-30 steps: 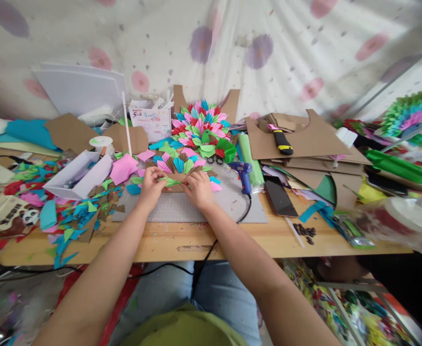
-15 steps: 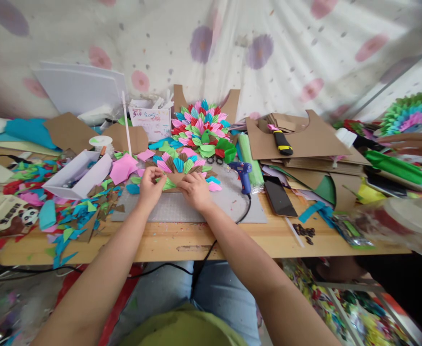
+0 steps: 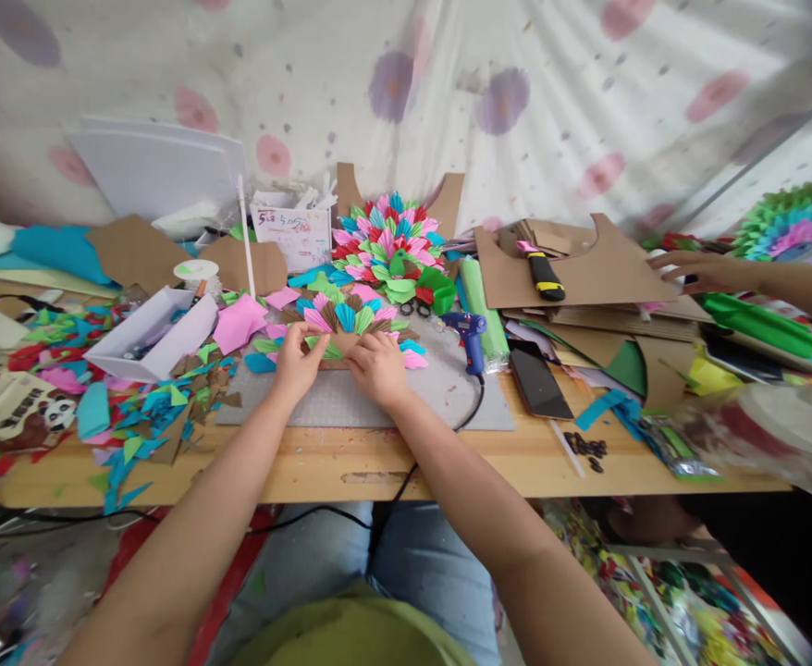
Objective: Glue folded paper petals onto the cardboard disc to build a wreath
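On the grey mat lies a cardboard piece [image 3: 345, 342], edged with pleated paper petals [image 3: 345, 317] in pink, blue, green and brown. My left hand [image 3: 296, 363] is at its left part, thumb and fingertips closed on a green paper petal [image 3: 332, 351] against the cardboard. Curled over the right side, my right hand [image 3: 379, 366] grips the cardboard; some of its fingertips are hidden. A blue glue gun [image 3: 471, 340] lies to the right of my right hand. Behind the piece stands a larger cardboard shape covered with petals [image 3: 392, 240].
Paper scraps [image 3: 149, 416] and a white box [image 3: 153, 338] are on the left. To the right are a phone [image 3: 537, 377], stacked cardboard [image 3: 586, 268] and a utility knife [image 3: 545, 276]. Another person's hand [image 3: 707, 273] reaches in at the far right. The glue gun's cord [image 3: 406, 481] hangs over the table edge.
Another person's hand has come in from the right, to the cardboard stack. My left hand has shifted slightly right along the green petal; my right hand has hardly moved.
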Tool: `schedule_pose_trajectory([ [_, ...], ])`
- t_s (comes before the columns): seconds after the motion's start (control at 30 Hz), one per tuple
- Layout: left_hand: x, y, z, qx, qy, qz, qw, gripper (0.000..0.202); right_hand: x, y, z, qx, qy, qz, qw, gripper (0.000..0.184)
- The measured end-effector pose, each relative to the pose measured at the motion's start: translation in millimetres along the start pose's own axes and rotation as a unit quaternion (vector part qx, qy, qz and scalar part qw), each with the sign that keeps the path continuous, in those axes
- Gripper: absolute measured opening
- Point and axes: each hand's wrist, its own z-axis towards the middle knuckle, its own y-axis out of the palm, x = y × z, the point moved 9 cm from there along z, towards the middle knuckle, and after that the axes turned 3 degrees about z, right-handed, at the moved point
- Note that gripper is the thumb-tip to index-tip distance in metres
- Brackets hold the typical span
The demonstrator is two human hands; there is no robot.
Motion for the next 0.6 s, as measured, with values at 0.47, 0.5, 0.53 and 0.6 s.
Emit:
schedule_pose_trajectory([
  [0.47, -14, 13.0, 0, -0.054, -0.072, -0.132, 0.987, 0.038, 19, -7, -4, 0.057, 0.086, -0.015, 0.995, 0.017],
  [0.5, -13, 15.2, -1, -0.064, -0.070, -0.133, 0.987, 0.038, 19, -9, -4, 0.064, 0.091, -0.018, 0.994, 0.017],
  [0.53, -12, 17.3, -2, -0.074, -0.066, -0.133, 0.986, 0.038, 20, -10, -4, 0.070, 0.096, -0.019, 0.993, 0.016],
  [0.6, -9, 20.7, -3, -0.092, -0.053, -0.126, 0.986, 0.039, 22, -11, -5, 0.076, 0.107, -0.022, 0.991, 0.015],
])
